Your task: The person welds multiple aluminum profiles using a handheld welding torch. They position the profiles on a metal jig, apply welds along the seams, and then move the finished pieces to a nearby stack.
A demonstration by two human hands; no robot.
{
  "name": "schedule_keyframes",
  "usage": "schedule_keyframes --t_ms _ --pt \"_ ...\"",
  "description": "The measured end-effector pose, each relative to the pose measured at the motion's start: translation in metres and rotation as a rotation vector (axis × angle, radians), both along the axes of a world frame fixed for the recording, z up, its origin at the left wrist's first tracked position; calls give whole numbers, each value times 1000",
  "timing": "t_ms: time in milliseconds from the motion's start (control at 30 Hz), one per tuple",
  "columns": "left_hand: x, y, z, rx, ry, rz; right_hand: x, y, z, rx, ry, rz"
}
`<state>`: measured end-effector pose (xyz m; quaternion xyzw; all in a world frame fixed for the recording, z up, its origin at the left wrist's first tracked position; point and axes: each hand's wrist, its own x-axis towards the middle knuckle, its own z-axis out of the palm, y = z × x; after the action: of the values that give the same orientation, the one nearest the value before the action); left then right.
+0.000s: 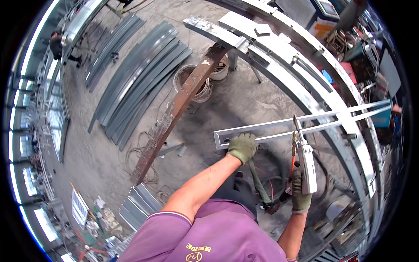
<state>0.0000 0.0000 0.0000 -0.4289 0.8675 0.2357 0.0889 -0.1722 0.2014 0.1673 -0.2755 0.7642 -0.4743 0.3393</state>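
My left hand (242, 147), in a green work glove, grips the near end of a long shiny steel bar (279, 126) that runs to the right across a curved steel frame. In its own green glove, my right hand (300, 192) holds a silver welding torch (305, 159). The torch's thin tip points up and touches the bar just right of my left hand. A dark hose and an orange cable hang down from the torch between my arms.
A rusty beam (174, 113) slants across the concrete floor on stands. Grey curved metal sheets (139, 74) lie at the upper left, two buckets (196, 81) behind the beam. A large curved steel frame (314, 87) arcs along the right. Machines and clutter fill the right rim.
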Motion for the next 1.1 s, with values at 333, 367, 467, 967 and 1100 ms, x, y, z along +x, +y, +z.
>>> schedule_keyframes --t_ms 333,367,467,967,1100 --pt "-20 -42 35 36 -59 -190 48 170 -13 117 207 -48" --pt "-21 -51 37 48 -89 -247 58 172 -17 63 248 -39" --pt "-15 -68 30 53 -47 -388 89 183 -20 124 140 -17" --pt "-37 -136 20 459 -19 -607 224 66 -24 121 375 26" --pt "-38 -133 18 559 -2 -580 239 37 -15 159 427 33"
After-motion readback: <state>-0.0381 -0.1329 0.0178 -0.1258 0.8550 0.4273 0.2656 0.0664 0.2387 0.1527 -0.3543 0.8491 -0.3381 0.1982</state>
